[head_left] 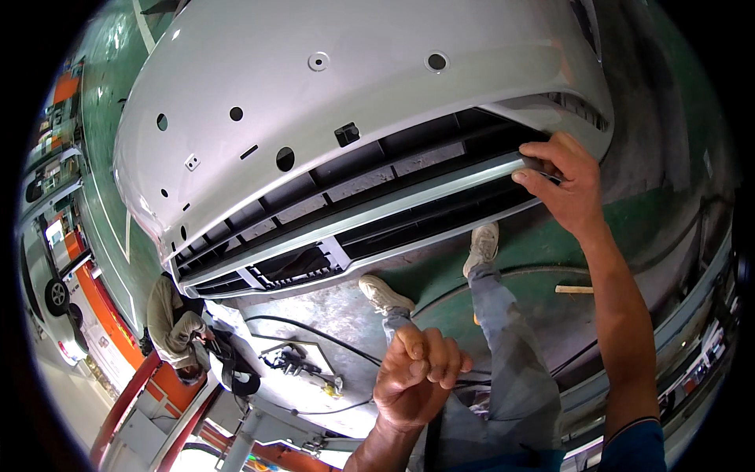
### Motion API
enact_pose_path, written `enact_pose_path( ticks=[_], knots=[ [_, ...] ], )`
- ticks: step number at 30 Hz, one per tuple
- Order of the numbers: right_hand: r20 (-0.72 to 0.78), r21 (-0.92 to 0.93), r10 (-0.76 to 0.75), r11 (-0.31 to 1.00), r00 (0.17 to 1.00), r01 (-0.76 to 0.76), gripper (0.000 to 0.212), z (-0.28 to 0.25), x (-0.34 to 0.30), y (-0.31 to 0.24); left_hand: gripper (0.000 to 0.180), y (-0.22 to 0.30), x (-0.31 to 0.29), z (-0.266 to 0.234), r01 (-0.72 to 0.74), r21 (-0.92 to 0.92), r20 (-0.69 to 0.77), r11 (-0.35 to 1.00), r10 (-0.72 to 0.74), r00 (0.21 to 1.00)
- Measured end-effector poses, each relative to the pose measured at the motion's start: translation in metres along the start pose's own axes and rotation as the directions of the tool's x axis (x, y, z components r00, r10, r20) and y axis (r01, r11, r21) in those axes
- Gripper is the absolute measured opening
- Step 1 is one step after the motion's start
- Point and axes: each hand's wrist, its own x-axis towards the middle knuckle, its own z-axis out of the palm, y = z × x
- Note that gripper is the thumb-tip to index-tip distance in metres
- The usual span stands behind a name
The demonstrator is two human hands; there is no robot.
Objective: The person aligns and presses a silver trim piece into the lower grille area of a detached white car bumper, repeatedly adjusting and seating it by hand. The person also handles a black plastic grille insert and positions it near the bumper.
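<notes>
A pale silver-white car bumper, pierced with several round and slotted holes, fills the upper middle. Along its lower opening runs a black slatted grille with a long silver trim strip across it. My right hand pinches the right end of this strip between thumb and fingers. Lower down, apart from the bumper, my left hand is raised with its fingers curled in. Whatever may lie inside those fingers is hidden.
Another person bends down at the lower left, beside a tray of small parts. Dark hoses cross the green floor near my shoes. A short wooden stick lies at the right. A parked car stands far left.
</notes>
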Motion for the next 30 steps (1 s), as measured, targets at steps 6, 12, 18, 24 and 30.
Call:
enact_pose_path(
  ticks=[6, 12, 18, 24, 30],
  knots=[
    [-0.003, -0.008, -0.007, 1.0, 1.0, 0.007, 0.033, 0.0, -0.001, 0.002, 0.018, -0.001, 0.0, -0.01, 0.016, 0.068, -0.06, 0.998, -0.012, 0.998],
    [-0.003, -0.013, -0.002, 1.0, 1.0, 0.002, 0.033, 0.0, -0.002, 0.0, 0.018, -0.008, -0.006, -0.032, 0.071, 0.112, -0.113, 0.991, -0.059, 0.992],
    [0.004, -0.008, 0.007, 1.0, 1.0, -0.007, 0.032, 0.0, -0.003, 0.002, 0.014, -0.015, -0.014, -0.062, 0.191, 0.244, -0.223, 0.951, -0.137, 0.965],
    [-0.038, 0.016, 0.0, 1.0, 0.999, 0.001, 0.031, 0.001, -0.005, 0.003, 0.012, -0.03, -0.026, -0.11, 0.361, 0.524, -0.443, 0.771, -0.116, 0.889],
    [-0.172, -0.058, 0.167, 0.982, 0.971, -0.179, 0.032, 0.016, -0.027, -0.025, 0.009, -0.025, -0.037, -0.144, 0.445, 0.611, -0.551, 0.655, -0.051, 0.833]
  ],
)
